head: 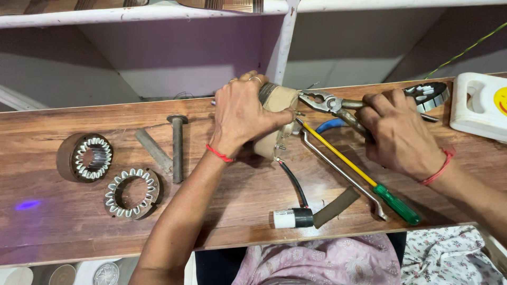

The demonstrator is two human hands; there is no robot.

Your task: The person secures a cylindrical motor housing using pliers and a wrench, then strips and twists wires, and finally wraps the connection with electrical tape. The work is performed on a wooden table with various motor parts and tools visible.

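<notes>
Pliers meet a taped motor winding on a wooden workbench [68, 211].

The left hand [240, 113] clamps the winding [277, 113] upright, fingers wrapped over it; the right hand [396, 134], just beside, squeezes pliers [330, 103] whose open nose touches its edge. By appearance, a gripping step, calling for a firm, steady bite next.

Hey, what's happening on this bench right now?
A person is working on a small motor winding at a wooden bench. The left hand grips the winding and holds it on the board, while the right hand holds pliers whose jaws sit right at its edge. A black wire runs from it to a capacitor. A green-handled screwdriver lies beside it, and two slotted stator rings and a bolt lie to the left.
</notes>
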